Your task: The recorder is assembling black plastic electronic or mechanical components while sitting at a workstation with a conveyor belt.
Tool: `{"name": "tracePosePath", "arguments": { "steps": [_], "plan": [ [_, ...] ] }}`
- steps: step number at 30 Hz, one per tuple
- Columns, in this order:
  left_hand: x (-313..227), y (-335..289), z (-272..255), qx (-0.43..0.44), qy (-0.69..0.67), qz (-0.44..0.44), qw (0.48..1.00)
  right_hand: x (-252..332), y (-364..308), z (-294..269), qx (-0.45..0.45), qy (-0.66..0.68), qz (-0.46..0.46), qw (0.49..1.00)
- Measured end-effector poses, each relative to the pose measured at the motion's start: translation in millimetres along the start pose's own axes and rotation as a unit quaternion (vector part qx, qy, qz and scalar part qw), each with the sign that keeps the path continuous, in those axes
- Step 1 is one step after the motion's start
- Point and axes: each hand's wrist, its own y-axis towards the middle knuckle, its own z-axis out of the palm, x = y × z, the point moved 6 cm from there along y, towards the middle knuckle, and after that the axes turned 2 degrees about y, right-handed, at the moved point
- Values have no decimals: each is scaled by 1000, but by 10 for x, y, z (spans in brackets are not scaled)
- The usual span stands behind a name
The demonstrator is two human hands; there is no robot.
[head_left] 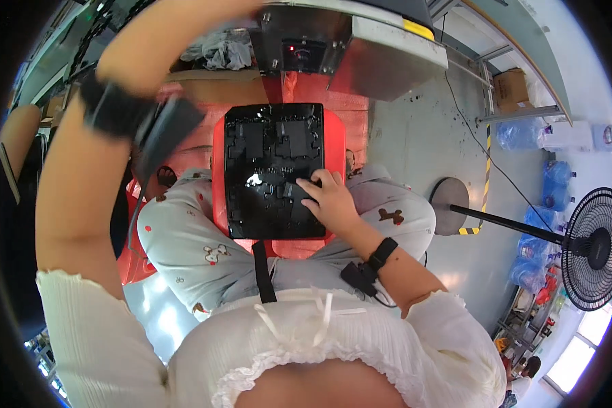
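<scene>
Right hand point(332, 202) is reaching over a black molded tray point(275, 232), its grip standing apart; left hand is lying beyond view.

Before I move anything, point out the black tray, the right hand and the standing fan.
Black tray point(272, 111): head view, on its far edge.
Right hand point(333, 204): head view, on the back of the hand.
Standing fan point(598, 249): head view, on the round hub.

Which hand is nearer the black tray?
Right. The right hand is over the right side of the black tray; the left hand is out of view, the left forearm lying beyond the tray's far edge.
</scene>
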Motion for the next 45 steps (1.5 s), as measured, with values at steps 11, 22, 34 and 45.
{"name": "tracePosePath", "arguments": {
  "steps": [11,22,34,45],
  "plan": [
    [-272,-3047,1309,243,23,-51,968,315,-290,90,91,-200,-210,953],
    [-113,-3545,1770,195,127,-8,973,367,916,-204,71,-210,-122,967],
    [-245,-3602,1978,214,113,33,970,1046,1118,-1079,16,-178,-194,965],
    [-552,-3283,2074,227,76,141,961,663,1753,-2340,-82,-379,-174,905]
  ]
}}
